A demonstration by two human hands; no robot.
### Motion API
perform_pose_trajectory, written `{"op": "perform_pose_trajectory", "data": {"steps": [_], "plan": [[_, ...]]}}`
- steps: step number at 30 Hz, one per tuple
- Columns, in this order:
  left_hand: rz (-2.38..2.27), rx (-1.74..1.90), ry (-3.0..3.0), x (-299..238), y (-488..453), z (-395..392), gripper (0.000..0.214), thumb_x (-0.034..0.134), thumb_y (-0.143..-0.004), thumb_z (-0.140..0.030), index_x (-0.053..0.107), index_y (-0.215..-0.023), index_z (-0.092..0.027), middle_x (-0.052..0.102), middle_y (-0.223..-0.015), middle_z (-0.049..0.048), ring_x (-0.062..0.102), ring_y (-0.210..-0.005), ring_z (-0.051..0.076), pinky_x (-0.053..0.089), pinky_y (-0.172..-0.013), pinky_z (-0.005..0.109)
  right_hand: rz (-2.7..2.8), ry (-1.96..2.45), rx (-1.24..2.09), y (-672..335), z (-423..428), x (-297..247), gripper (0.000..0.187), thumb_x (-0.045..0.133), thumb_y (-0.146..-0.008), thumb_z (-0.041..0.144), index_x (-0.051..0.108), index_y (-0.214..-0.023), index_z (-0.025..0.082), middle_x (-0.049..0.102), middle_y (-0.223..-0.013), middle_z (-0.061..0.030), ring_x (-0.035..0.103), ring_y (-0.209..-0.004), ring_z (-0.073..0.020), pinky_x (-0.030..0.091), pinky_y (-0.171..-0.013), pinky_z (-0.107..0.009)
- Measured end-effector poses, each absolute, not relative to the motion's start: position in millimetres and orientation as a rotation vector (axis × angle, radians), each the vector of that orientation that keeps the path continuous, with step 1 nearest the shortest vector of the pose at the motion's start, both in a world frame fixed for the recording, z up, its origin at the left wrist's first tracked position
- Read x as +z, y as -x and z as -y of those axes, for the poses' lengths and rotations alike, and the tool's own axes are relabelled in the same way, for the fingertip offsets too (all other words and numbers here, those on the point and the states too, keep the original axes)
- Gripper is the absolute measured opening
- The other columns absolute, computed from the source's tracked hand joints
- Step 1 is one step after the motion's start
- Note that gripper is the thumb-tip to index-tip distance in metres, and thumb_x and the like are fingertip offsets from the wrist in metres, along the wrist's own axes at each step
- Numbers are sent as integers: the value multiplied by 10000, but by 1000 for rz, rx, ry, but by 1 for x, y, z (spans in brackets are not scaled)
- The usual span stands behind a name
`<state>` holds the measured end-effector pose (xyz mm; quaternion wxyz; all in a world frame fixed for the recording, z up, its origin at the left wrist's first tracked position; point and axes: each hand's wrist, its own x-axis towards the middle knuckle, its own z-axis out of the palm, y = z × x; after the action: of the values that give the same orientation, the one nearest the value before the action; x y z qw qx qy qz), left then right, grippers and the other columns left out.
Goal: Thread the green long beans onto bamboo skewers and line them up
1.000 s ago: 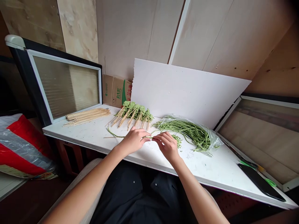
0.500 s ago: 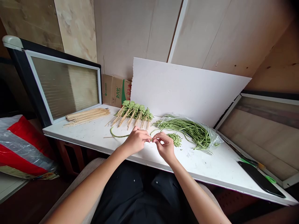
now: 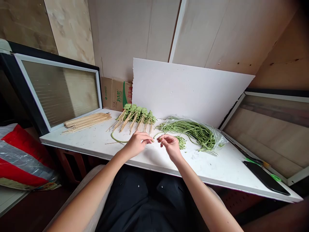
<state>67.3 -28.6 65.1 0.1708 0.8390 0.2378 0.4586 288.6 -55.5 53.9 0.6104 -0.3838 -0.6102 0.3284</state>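
My left hand (image 3: 138, 143) is closed in a pinch on a long green bean (image 3: 117, 139), whose curved length trails out to the left. A thin stick (image 3: 109, 143) also shows beside that bean; whether the hand holds it I cannot tell. My right hand (image 3: 171, 147) is pinched just to the right, a small gap away, with a tiny green bean piece at its fingertips. Behind the right hand lies a pile of short cut bean pieces (image 3: 181, 142). Skewered bean bundles (image 3: 138, 116) rest farther back, their sticks pointing toward me.
Loose bamboo skewers (image 3: 87, 121) lie at the left of the white table (image 3: 212, 174). A clear bag of long beans (image 3: 193, 130) sits right of centre. A black phone (image 3: 265, 178) is at the far right. A cardboard box (image 3: 116, 93) and a white board (image 3: 188, 90) stand behind.
My hands have come apart from touching, leaving a small gap between their fingertips. A tiny green piece now shows at the right fingertips. The whole view has shifted slightly.
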Motion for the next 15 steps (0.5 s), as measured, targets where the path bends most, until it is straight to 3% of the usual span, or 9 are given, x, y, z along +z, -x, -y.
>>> {"op": "perform_pose_trajectory", "data": {"steps": [4, 8, 11, 15], "plan": [[-633, 1313, -2276, 63, -66, 24, 204, 639, -1012, -221, 842, -1028, -195, 797, -970, 90, 731, -877, 206, 584, -868, 348, 1519, 1129, 502, -331, 39, 59, 381, 835, -802, 571, 825, -895, 201, 819, -988, -122, 728, -768, -240, 573, -570, -330], [-623, 1292, -2206, 57, -67, 20, 305, 550, -1054, -229, 818, -1190, -183, 757, -1049, 105, 737, -906, 193, 603, -863, 335, 1535, 1442, 165, -390, 22, 50, 264, 787, -815, 437, 835, -877, 185, 834, -924, -129, 752, -822, -277, 593, -774, -399], [-657, 1251, -2203, 52, -68, 17, 341, 524, -1070, -250, 783, -1284, -195, 750, -1132, 113, 746, -979, 200, 607, -909, 345, 1471, 1673, 144, -428, 14, 37, 215, 760, -803, 364, 849, -871, 181, 839, -909, -143, 775, -846, -305, 579, -797, -402], [-765, 1252, -2139, 46, -68, 13, 307, 580, -1044, -283, 785, -1246, -179, 797, -1120, 124, 776, -971, 231, 624, -901, 367, 1317, 1714, 175, -452, 8, 20, 269, 799, -750, 412, 857, -839, 165, 842, -919, -172, 796, -893, -350, 588, -838, -427]]}}
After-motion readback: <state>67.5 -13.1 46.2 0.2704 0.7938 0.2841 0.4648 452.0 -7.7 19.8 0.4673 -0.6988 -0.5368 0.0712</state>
